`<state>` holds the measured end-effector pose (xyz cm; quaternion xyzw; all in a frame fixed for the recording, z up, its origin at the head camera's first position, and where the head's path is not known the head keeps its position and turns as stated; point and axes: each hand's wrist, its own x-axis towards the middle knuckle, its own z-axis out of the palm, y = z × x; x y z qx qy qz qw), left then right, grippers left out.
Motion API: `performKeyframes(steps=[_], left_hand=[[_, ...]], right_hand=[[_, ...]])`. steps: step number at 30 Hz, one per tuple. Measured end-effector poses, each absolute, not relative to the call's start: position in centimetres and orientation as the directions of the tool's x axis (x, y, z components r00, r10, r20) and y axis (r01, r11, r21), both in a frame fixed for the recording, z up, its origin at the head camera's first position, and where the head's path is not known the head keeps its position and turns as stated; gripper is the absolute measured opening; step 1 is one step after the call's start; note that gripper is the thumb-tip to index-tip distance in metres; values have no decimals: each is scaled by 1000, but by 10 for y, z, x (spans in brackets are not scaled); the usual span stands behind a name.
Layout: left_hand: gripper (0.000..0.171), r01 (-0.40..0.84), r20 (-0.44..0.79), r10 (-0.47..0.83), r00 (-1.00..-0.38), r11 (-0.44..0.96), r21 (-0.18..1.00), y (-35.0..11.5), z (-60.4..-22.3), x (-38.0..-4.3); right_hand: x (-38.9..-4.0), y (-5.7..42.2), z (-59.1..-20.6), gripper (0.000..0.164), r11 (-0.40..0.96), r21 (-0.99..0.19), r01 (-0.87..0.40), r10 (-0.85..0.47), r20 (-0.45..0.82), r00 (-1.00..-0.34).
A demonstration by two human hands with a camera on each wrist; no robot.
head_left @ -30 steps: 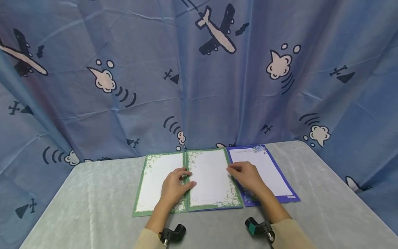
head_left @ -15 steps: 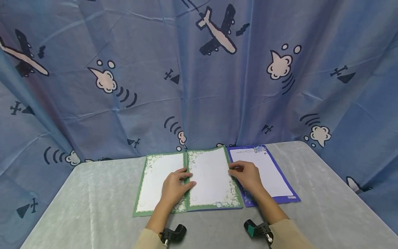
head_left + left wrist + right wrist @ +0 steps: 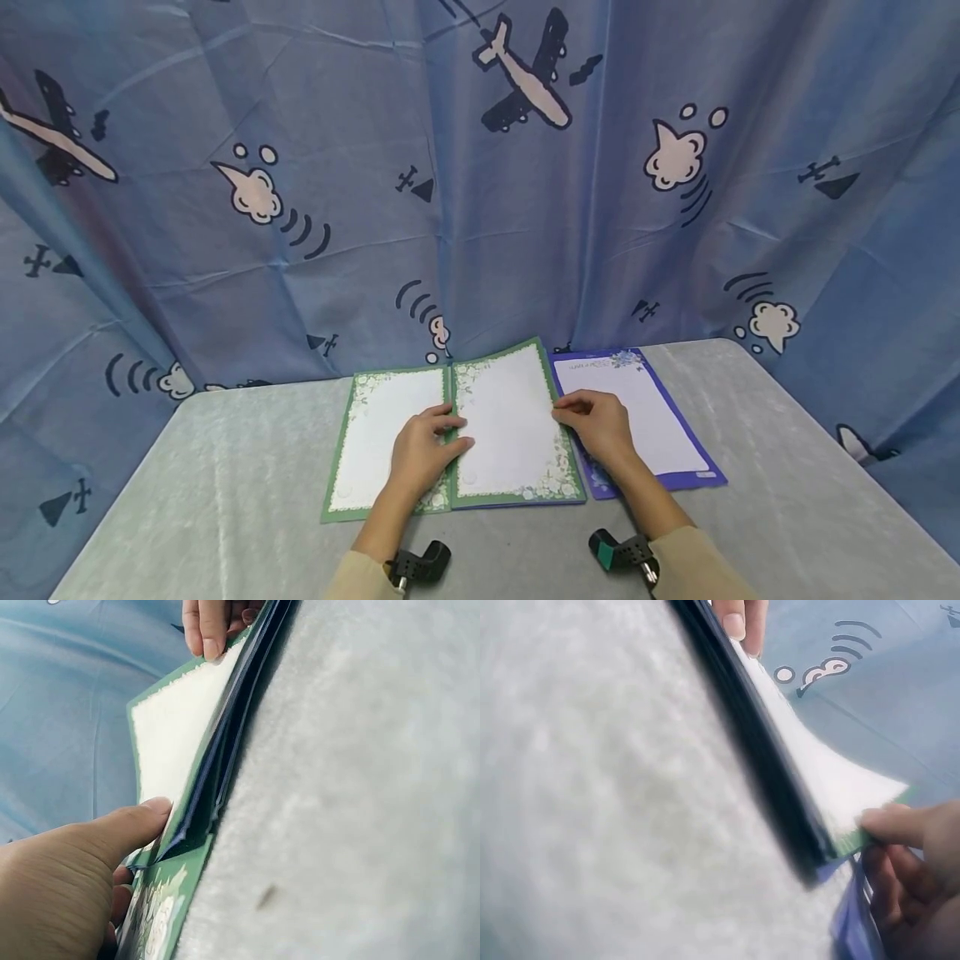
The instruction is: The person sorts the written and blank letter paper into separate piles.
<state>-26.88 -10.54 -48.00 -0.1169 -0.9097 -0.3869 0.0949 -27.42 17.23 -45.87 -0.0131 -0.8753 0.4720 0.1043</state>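
Observation:
Three decorated paper panels lie side by side in the head view. On the left is a green-bordered sheet (image 3: 393, 398); in the middle, another green-bordered sheet (image 3: 506, 425) tops several layers; on the right is a purple-bordered sheet (image 3: 652, 417). My left hand (image 3: 422, 454) rests across the seam between the two green ones, its thumb (image 3: 139, 825) touching the middle sheet. My right hand (image 3: 600, 425) pinches the right edge of the middle sheet, whose far right corner bends upward. In the right wrist view the right thumb (image 3: 892, 825) lies on its green border.
A pale grey cloth-covered table (image 3: 225, 475) lies beneath the papers. Behind it hangs a blue curtain (image 3: 360, 167) printed with planes and clouds. Black camera mounts, the left mount (image 3: 420, 562) and the right mount (image 3: 618, 552), sit on the wrists.
The middle sheet's far right corner has risen from lying flat to bending upward, with the right hand at its edge. My left hand has stayed nearly still.

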Motion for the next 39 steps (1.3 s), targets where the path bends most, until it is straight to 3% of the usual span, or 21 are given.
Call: performKeyframes(steps=[10,17,25,33,39], left_hand=[[27,284,266,135,-954,684,672,-105,-479,-268],[29,295,272,146,-951,689,662,-105,-478,-268],[29,292,274,141,-951,693,659,-106,-481,-270],[26,282,267,129,-955,680,677,-107,-482,-271],[25,283,274,123,-954,672,685,-106,-482,-271]], right_hand=[[-274,173,-459,11,584,-806,-91,117,194,-974],[-275,173,-458,16,572,-819,-38,199,183,-963],[-276,171,-458,12,595,-798,-98,188,257,-948],[-276,170,-458,15,550,-827,-115,81,190,-979],[-277,171,-458,20,472,-878,-83,84,138,-987]])
